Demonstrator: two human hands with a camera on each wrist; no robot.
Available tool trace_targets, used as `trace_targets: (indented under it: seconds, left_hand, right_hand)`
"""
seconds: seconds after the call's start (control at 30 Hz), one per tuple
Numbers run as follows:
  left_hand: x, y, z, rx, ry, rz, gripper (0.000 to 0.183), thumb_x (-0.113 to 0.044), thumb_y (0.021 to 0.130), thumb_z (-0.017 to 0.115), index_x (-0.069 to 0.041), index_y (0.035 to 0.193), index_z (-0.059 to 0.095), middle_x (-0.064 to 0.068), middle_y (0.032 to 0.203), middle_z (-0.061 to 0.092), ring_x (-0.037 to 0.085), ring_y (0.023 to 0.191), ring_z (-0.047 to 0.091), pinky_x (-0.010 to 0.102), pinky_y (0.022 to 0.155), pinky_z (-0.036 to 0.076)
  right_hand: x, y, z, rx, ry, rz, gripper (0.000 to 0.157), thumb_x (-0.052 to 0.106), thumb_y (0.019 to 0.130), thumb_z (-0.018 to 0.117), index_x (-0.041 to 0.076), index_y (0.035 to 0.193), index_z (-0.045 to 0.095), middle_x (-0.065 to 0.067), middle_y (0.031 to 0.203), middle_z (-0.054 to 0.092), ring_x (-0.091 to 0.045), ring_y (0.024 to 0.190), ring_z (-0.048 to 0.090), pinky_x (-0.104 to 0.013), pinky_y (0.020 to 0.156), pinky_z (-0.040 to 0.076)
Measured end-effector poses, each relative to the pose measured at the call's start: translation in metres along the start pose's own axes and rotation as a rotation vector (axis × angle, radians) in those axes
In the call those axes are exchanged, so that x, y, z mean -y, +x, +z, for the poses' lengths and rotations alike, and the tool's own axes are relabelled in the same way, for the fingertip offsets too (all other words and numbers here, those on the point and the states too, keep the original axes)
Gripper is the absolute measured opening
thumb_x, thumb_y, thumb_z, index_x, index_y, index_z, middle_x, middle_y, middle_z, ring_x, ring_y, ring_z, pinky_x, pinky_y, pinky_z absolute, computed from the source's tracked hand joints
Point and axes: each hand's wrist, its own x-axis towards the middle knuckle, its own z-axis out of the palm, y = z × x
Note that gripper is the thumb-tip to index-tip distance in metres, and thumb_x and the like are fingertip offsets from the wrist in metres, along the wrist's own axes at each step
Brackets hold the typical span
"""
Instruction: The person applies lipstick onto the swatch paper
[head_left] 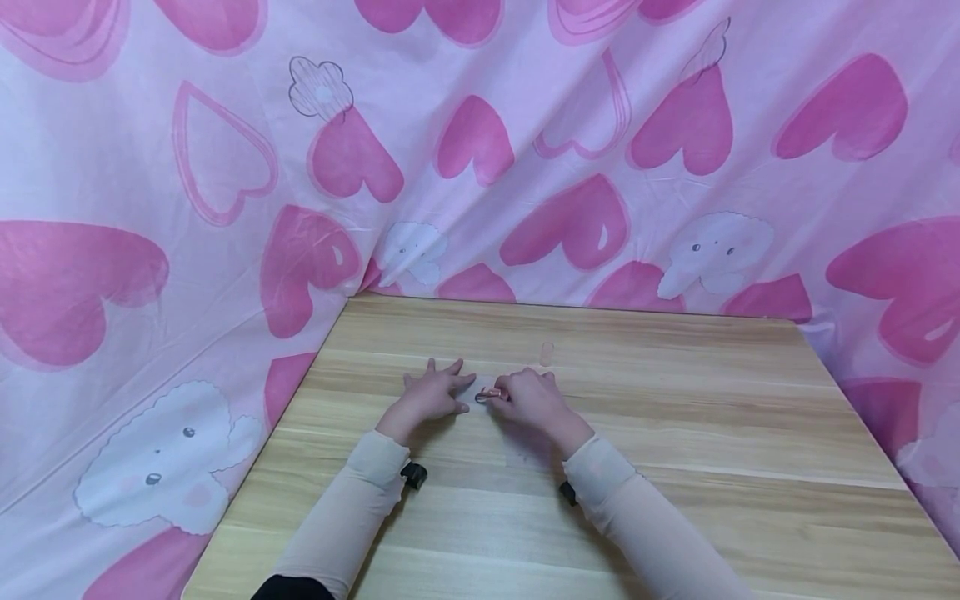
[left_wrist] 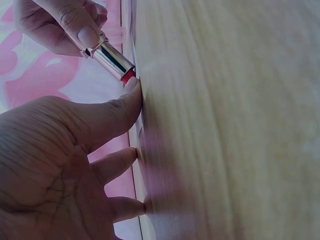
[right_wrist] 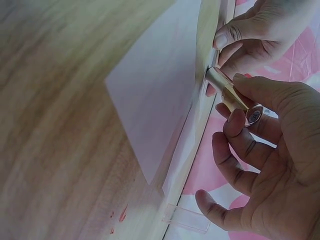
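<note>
My right hand pinches a gold lipstick between thumb and fingers, its red tip tilted down toward the table. In the left wrist view that tip is close to my left thumb; whether they touch, I cannot tell. My left hand is spread, with its fingertips resting on the surface beside the lipstick. A thin white sheet lies on the table under the hands, best seen in the right wrist view. The lipstick's marks on the sheet, if any, are hidden.
A small clear plastic cap lies beyond my right hand. Red smears show on the wooden table near the sheet. A pink heart-print curtain hangs along the table's back and left sides.
</note>
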Motion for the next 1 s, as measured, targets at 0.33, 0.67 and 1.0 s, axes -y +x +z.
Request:
trace_targets:
  seconds: [0.33,0.67,1.0]
  left_hand:
    - [0.0012,0.0007,0.0021,-0.007,0.011,0.001,0.061,-0.036,0.089,0.075,-0.03,0.146,0.054,0.0,0.164,0.026,0.056,0.145,0.009,0.085,0.1,0.001]
    - [-0.0004,-0.0009,-0.0008,-0.003,0.024,0.004,0.062,-0.038,0.09,0.074,-0.031,0.147,0.052,-0.001,0.164,0.025,0.056,0.145,0.008,0.085,0.101,0.001]
    - [-0.0006,-0.0016,-0.002,-0.003,0.016,0.011,0.061,-0.037,0.09,0.075,-0.03,0.147,0.053,0.0,0.164,0.026,0.056,0.145,0.009,0.086,0.1,0.001]
  right_hand:
    - [0.001,-0.001,0.0006,0.014,-0.008,0.002,0.019,0.043,0.092,0.071,0.024,0.092,0.074,0.014,0.073,0.063,-0.012,0.073,0.057,-0.045,0.074,0.043]
    - [0.0035,-0.0034,-0.0022,0.012,-0.019,-0.023,0.024,0.045,0.092,0.07,0.026,0.077,0.065,0.015,0.063,0.055,-0.011,0.069,0.055,-0.046,0.072,0.044]
    - [0.0052,-0.005,-0.0029,0.033,-0.016,-0.018,0.018,0.039,0.093,0.071,0.025,0.083,0.069,0.014,0.065,0.055,-0.011,0.067,0.052,-0.042,0.069,0.04]
